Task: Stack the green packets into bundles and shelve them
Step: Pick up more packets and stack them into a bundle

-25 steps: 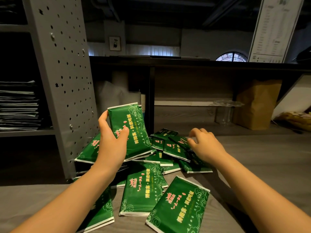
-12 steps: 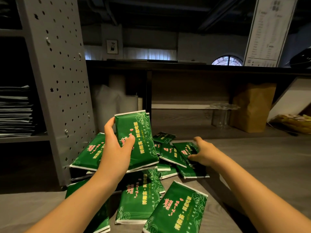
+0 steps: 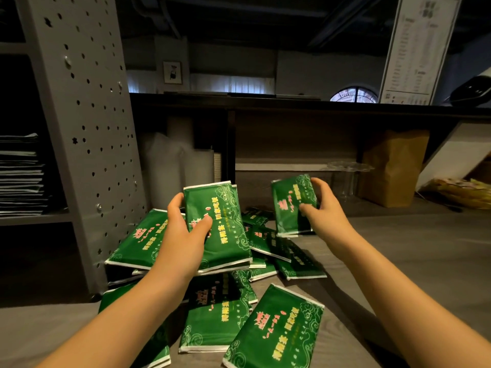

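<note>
My left hand (image 3: 183,240) grips a small bundle of green packets (image 3: 220,229), held upright above the pile, thumb across the front. My right hand (image 3: 322,211) holds a single green packet (image 3: 291,203) lifted off the table, fingers curled round its right edge. Under both hands lies a loose pile of green packets (image 3: 268,248) on the grey table (image 3: 411,261). More packets lie flat closer to me, one at the front (image 3: 276,328) and one beside it (image 3: 212,320).
A grey perforated shelf upright (image 3: 79,115) stands at the left, with stacked dark sheets (image 3: 21,176) on its shelf. Behind the pile are white rolls (image 3: 175,166), a clear glass stand (image 3: 348,176) and a brown paper bag (image 3: 393,166).
My right hand has picked one packet out of the pile and raised it. The left hand's bundle stays held upright, about where it was.
</note>
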A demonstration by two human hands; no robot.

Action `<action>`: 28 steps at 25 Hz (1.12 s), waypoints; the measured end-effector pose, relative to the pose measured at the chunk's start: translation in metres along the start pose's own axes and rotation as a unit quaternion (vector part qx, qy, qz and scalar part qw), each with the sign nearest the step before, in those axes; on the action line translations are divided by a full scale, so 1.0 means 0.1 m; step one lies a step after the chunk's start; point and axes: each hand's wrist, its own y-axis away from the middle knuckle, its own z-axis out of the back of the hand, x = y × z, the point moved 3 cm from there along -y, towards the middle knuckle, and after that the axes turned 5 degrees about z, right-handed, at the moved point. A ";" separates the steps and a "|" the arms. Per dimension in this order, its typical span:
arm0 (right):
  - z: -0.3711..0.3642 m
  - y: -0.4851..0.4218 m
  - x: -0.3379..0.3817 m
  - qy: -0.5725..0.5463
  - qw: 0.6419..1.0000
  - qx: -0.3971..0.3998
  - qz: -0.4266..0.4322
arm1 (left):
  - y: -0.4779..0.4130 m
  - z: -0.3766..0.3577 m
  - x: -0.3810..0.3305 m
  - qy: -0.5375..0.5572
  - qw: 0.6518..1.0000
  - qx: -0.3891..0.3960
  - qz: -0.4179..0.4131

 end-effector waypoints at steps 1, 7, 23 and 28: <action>-0.04 0.04 0.10 -0.043 0.999 0.000 0.005 | -0.01 0.00 0.01 0.007 1.000 -0.003 0.011; -0.54 0.38 0.45 -0.125 0.986 0.094 0.059 | -0.07 0.04 0.06 0.048 0.997 -0.013 0.055; -0.55 0.29 0.29 -0.007 0.994 0.057 0.090 | 0.02 0.03 -0.06 -0.032 0.996 -0.012 -0.078; -0.31 0.06 -0.29 0.291 0.951 0.101 0.009 | -0.01 0.06 -0.04 -0.024 0.997 -0.029 -0.072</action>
